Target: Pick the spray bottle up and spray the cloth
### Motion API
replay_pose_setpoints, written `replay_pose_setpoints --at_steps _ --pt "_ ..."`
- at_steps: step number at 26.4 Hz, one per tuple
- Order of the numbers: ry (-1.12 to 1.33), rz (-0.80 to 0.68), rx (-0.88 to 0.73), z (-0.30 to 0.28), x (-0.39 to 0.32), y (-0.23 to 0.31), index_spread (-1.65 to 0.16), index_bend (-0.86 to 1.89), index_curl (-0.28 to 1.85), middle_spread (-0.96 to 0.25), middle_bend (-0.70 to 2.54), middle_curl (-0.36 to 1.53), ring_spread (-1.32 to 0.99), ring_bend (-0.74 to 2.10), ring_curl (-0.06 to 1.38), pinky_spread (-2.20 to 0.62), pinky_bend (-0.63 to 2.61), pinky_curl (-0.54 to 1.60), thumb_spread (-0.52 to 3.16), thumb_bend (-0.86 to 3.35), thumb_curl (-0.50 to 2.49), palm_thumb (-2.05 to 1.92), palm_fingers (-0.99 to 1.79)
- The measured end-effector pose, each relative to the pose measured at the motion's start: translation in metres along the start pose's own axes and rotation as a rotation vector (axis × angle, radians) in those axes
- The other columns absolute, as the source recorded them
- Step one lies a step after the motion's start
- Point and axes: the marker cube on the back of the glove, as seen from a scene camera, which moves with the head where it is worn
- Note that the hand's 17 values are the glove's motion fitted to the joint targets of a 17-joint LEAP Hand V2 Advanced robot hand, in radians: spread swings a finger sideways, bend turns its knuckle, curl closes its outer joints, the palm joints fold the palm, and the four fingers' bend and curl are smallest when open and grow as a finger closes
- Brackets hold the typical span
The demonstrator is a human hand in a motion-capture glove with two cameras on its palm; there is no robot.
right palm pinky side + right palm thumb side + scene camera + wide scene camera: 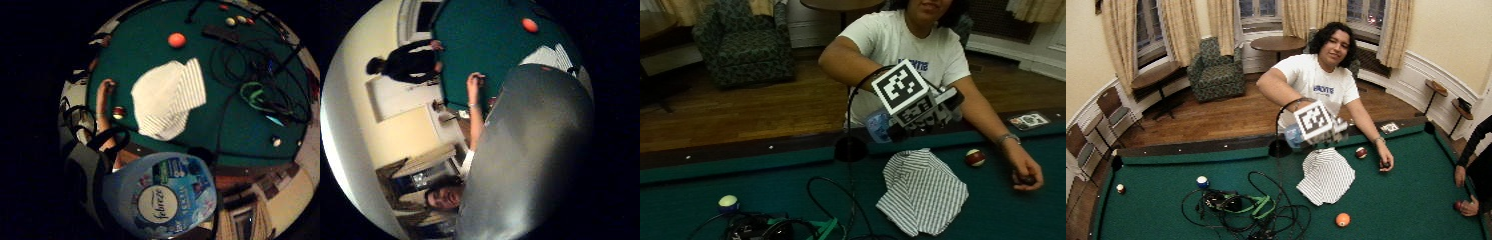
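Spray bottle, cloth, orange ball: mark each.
spray bottle (165, 197), little finger side palm view, on its round label.
cloth (923, 192), outside view, middle of the striped fabric.
orange ball (1343, 219), wide outside view, centre of the ball.

Spray bottle (877, 125): pale blue, Febreze label, held up in the gloved right hand (923, 120), off the bench, close against the palm. Cloth (923, 192): white with thin dark stripes, crumpled and partly folded, lying on the green bench below that hand, apart from the bottle.
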Motion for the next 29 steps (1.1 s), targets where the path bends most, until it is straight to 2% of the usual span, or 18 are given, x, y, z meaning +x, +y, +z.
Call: replay_pose_setpoints --at_steps 6,13,20,29 --pt "-0.299 -0.254 0.162 -0.003 -0.025 0.006 -0.31 0.19 0.47 -0.19 0.44 0.46 -0.18 0.44 0.41 0.04 0.13 0.18 0.95 -0.03 0.45 0.72 1.14" --pt "-0.551 -0.438 0.309 0.048 -0.037 -0.015 -0.31 0.19 0.47 -0.19 0.44 0.46 -0.18 0.44 0.41 0.04 0.13 0.18 0.95 -0.03 0.45 0.72 1.14" --pt "-0.566 -0.453 0.473 0.131 -0.058 -0.058 -0.31 0.19 0.47 -0.19 0.44 0.46 -0.18 0.44 0.41 0.04 0.13 0.18 0.95 -0.03 0.45 0.72 1.14" --pt "-0.545 -0.444 0.502 0.205 -0.067 -0.104 -0.31 0.19 0.47 -0.19 0.44 0.46 -0.18 0.44 0.41 0.04 0.13 0.18 0.95 -0.03 0.45 0.72 1.14"
